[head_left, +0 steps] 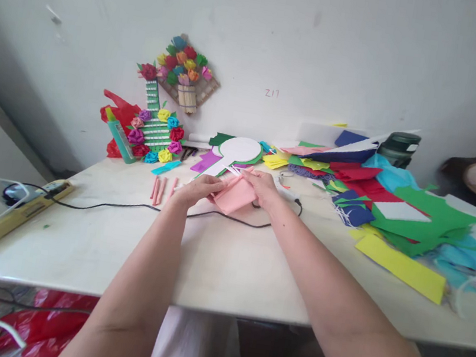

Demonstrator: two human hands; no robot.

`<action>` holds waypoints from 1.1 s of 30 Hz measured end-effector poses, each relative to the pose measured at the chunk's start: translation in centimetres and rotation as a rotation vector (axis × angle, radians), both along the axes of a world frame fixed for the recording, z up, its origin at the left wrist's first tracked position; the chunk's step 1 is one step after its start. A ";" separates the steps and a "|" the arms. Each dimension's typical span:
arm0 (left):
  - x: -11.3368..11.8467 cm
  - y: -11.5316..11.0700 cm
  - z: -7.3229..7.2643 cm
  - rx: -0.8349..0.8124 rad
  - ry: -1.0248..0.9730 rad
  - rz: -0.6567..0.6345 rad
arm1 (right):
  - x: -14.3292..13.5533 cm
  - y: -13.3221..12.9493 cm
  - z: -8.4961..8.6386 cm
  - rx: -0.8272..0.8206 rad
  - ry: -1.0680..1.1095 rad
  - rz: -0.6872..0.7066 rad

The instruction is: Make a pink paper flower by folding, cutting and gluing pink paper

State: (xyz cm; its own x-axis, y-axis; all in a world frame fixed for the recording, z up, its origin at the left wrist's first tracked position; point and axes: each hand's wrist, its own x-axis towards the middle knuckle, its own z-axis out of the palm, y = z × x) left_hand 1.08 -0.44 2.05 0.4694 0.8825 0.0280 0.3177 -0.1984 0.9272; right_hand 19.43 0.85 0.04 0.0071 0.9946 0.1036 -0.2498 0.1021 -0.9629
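Note:
Both hands hold a pink sheet of craft paper (235,195) above the middle of the table. My left hand (203,190) pinches its left edge, and my right hand (262,186) grips the upper right edge. A thin white stick (231,170) shows at the sheet's upper edge, between the hands; its lower part is hidden. Left of my left hand lie several narrow pink paper rolls (162,190). Just behind the sheet rests a white round paper piece with a handle (240,150), backed with green.
Coloured paper sheets and scraps (410,222) are piled at the right. A black cable (117,206) crosses the table from a power strip (13,216) at the left. Paper-flower crafts (155,130), a glue bottle (121,137) and a dark jar (398,147) stand by the wall.

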 end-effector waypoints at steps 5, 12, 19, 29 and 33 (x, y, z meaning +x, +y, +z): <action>0.5 0.0 -0.2 0.039 -0.010 0.028 | -0.2 -0.2 0.0 -0.007 0.005 0.064; 0.7 -0.2 0.0 0.102 -0.025 0.071 | 0.1 0.2 -0.2 -0.055 -0.050 0.117; 0.9 0.0 -0.3 0.147 0.048 0.083 | -0.2 0.1 -0.1 -0.072 -0.085 0.082; 0.6 0.4 -0.6 0.113 0.050 0.033 | 0.0 -0.1 0.0 -0.049 -0.083 0.084; 0.3 0.6 -0.7 0.074 0.051 0.033 | 0.3 -0.2 0.2 -0.082 -0.071 0.051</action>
State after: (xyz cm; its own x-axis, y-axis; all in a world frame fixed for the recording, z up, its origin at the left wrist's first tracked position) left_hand 1.42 0.20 1.33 0.4423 0.8941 0.0708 0.3714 -0.2544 0.8930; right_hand 19.68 0.66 0.24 -0.0482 0.9986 0.0205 -0.1831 0.0113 -0.9830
